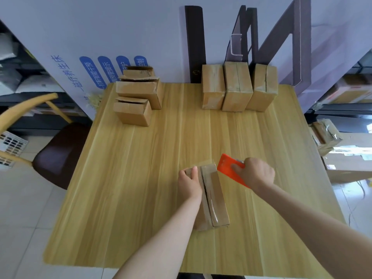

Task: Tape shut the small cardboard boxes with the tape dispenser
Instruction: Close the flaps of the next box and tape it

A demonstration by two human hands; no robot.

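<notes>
A small cardboard box (214, 196) lies lengthwise on the wooden table (141, 178), a strip of clear tape running along its top seam. My left hand (189, 182) grips the box's far left edge, fingers curled over the top. My right hand (254, 173) grips an orange tape dispenser (226, 168), whose front end sits at the box's far right corner. Three boxes with closed, taped tops (238, 87) stand in a row at the back right. Untaped boxes with loose flaps (137, 97) are stacked at the back left.
A large white printed carton (90, 37) stands behind the table. A chair with a dark seat (58, 156) is at the left, with a white basket (10, 146) beyond it. More wrapped boxes (324, 135) sit on the right.
</notes>
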